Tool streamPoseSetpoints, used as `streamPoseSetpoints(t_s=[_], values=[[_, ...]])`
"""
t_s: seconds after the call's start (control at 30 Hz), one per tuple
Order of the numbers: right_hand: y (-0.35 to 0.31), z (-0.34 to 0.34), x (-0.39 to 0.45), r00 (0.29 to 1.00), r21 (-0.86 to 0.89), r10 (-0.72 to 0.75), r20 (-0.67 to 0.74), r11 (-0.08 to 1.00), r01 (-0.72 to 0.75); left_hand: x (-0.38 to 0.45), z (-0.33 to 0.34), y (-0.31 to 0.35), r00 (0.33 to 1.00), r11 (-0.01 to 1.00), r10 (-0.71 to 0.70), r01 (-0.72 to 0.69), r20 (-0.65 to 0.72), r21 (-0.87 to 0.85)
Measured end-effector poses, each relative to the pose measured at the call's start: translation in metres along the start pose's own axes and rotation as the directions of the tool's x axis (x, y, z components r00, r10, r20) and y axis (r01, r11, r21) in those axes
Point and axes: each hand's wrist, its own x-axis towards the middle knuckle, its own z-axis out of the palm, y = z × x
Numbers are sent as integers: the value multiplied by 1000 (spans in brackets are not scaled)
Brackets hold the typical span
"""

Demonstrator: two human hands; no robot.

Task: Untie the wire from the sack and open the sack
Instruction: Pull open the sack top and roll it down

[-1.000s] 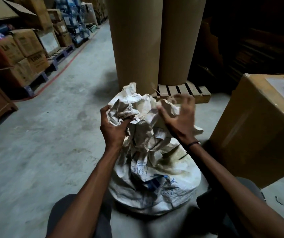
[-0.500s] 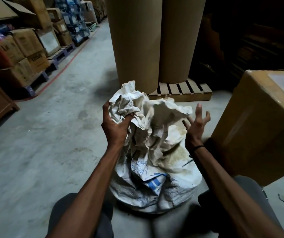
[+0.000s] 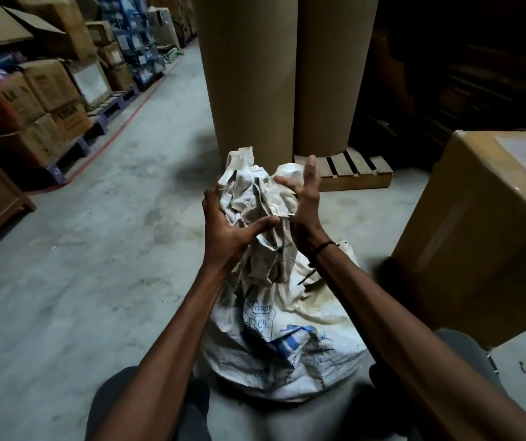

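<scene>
At frame centre, left hand (image 3: 226,230) is gripping the soft, crumpled sack (image 3: 274,313) neck; right hand (image 3: 303,198), fingers spread, is pressing it.

A grey concrete floor (image 3: 96,281) carries a white sack (image 3: 287,351), with a wooden pallet (image 3: 357,173) behind the sack and a cardboard box (image 3: 478,243) to its right.

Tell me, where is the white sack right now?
In the head view the sack sits on the floor at centre, between the person's knees, in front of two tall cardboard rolls.
</scene>
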Motion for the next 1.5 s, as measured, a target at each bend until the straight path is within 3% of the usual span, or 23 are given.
streamPoseSetpoints(t_s=[0.1, 0.17, 0.27, 0.4, 0.5, 0.57, 0.67, 0.87, 0.97, 1.1, 1.2, 1.37, 1.43, 1.5], values=[[8, 4, -9, 980, -42, 107, 166, 994, -101, 3, 3, 1, 997, 999, -5, 8, -71, 31], [5, 2, -14, 976, -64, 95, 196, 994, -84, 6, 1, 4, 992, 998, 6, 2, -125, 65], [-6, -9, -12, 993, -117, -76, 93, 989, 87, 13, -8, 0, 970, 989, 48, -14, -240, 144], [0, -29, -13, 950, -224, -229, -212, 958, 181, 22, -13, 2, 956, 989, 27, 16, -292, 145], [9, -32, -14, 967, -176, -132, -217, 980, 94, 25, -7, 8, 967, 997, 22, -2, -254, 79], [9, -24, -16, 996, -46, -51, -67, 998, 48, 28, -1, 15, 973, 999, 23, -14, -228, 42], [2, -7, -5, 998, -13, -9, 61, 1000, 9, 40, 3, 35, 980, 1000, 8, -12, -198, -20], [-62, 46, 23, 991, 17, -113, 70, 994, 112, 77, 4, 94, 999, 981, -5, 15, 53, -194], [-92, 67, 18, 974, -109, -224, 34, 968, 226, 84, 1, 109, 973, 973, 65, -13, 220, -229], [-85, 63, 30, 986, -163, -141, 92, 974, 154, 82, -2, 98, 942, 980, 143, -93, 303, -173], [-91, 56, 17, 979, -90, -57, 195, 993, 76, 76, 0, 90, 966, 983, 136, -104, 220, -151], [-92, 38, -3, 987, 19, -9, 158, 1000, 6, 79, -13, 77, 984, 994, 11, -29, -179, -101], [-74, 31, -5, 996, -23, -86, 34, 996, 87, 77, -10, 80, 977, 995, -8, -14, -214, -99], [-65, 28, -11, 983, -83, -183, -17, 980, 181, 75, -2, 84, 987, 994, -24, 7, -160, -109]])
